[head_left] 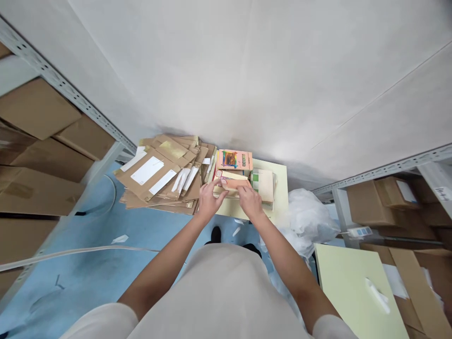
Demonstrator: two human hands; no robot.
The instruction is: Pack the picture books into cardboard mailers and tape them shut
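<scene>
A thin book with an orange-pink cover (234, 183) lies between my two hands, over the small pale yellow table. My left hand (209, 199) grips its left end, the thumb reaching along the near edge. At its right end, my right hand (250, 202) holds the near corner with curled fingers. Just beyond it, a pink book with a colourful picture on its cover (234, 160) lies flat. Right of my right hand rests a cream book with a green patch (263, 185). What lies directly beneath the held book is mostly hidden.
A heap of flattened cardboard mailers (151, 174) with white labels sits on the left. White plastic bags (309, 216) bulge at the right. Shelves with cardboard boxes (45, 188) flank both sides. A pale yellow surface (353, 287) stands at lower right. A hose (88, 250) crosses at left.
</scene>
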